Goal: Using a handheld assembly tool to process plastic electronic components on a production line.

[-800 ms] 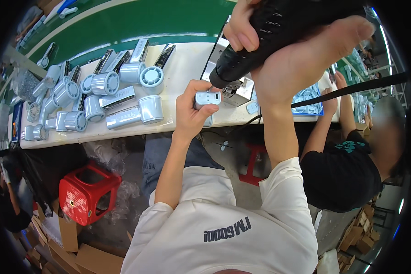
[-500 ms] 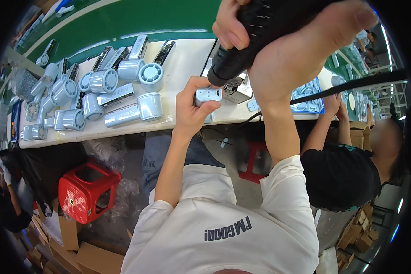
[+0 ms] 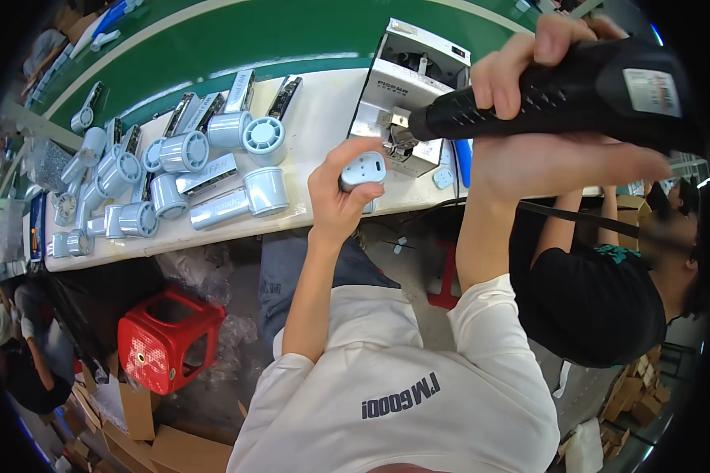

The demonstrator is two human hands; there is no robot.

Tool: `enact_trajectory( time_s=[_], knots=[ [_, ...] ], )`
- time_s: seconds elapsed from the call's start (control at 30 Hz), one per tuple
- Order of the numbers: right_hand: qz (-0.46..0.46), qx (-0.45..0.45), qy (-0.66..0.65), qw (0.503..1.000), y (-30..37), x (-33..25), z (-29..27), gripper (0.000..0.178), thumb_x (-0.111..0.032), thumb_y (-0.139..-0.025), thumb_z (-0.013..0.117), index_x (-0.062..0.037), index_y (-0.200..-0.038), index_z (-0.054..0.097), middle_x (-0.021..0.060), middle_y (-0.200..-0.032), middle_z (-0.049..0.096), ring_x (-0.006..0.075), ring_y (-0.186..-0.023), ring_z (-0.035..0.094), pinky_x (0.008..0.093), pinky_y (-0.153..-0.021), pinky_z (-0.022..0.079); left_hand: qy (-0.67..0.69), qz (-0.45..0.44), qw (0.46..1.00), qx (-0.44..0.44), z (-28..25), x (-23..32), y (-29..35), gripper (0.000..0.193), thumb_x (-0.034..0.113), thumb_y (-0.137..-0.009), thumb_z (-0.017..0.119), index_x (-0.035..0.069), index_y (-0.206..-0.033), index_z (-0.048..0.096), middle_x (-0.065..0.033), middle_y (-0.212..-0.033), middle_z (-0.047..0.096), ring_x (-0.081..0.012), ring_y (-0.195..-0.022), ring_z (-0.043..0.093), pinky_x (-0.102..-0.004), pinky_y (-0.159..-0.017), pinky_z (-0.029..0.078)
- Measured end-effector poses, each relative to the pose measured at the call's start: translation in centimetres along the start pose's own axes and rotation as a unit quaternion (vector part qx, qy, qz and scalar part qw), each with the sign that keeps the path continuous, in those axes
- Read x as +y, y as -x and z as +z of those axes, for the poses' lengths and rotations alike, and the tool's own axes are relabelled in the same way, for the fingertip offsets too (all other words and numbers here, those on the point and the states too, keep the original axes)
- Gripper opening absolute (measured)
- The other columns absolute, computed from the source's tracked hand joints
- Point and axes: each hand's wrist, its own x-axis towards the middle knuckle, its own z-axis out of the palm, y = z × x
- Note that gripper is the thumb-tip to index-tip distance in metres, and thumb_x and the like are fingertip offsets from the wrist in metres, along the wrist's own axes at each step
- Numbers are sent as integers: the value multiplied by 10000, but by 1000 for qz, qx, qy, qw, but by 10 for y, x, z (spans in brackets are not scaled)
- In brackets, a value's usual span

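My left hand (image 3: 333, 193) grips a light-blue handheld fan (image 3: 361, 171) near the table's front edge, its end with a small port and screw holes turned up. Thumb and fingers close around its sides; the rest of the fan is hidden below. In my right hand (image 3: 532, 167) is a black electric screwdriver (image 3: 560, 94), held nearly level and pointing left. Its tip is at the front of a grey-white screw feeder (image 3: 402, 94), by the small metal outlet; whether it touches cannot be made out.
Several light-blue fans (image 3: 185, 150), some with exposed circuit boards, lie on the white table (image 3: 315, 102) to the left. Small blue parts (image 3: 444, 178) lie beside the feeder. A red stool (image 3: 170, 339) stands below left. A co-worker in black (image 3: 592, 307) sits at the right; a dark cable hangs nearby.
The screwdriver has swung away from the fan's end to the feeder on the right, tilting level. My left hand still holds the fan in nearly the same place.
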Motion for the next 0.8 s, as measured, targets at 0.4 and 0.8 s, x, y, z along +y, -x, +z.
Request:
enact_trajectory(
  time_s=[0.4,0.8],
  knots=[
    [26,64,204,977,38,44,-29,877,-786,-799,231,4,-1148,384,94,-742,501,137,-396,427,232,-381,339,15,50,998,-37,-8,-7,0,422,335,-769,714,16,-999,561,-147,-898,630,-195,-764,609,-265,-649,469],
    [152,58,129,978,28,24,-14,835,-753,-826,275,2,-1158,405,73,-751,484,118,-418,433,246,-381,334,19,39,998,-36,-7,-6,-3,428,328,-762,719,12,-998,554,-138,-888,627,-192,-780,596,-266,-670,461]
  ],
)
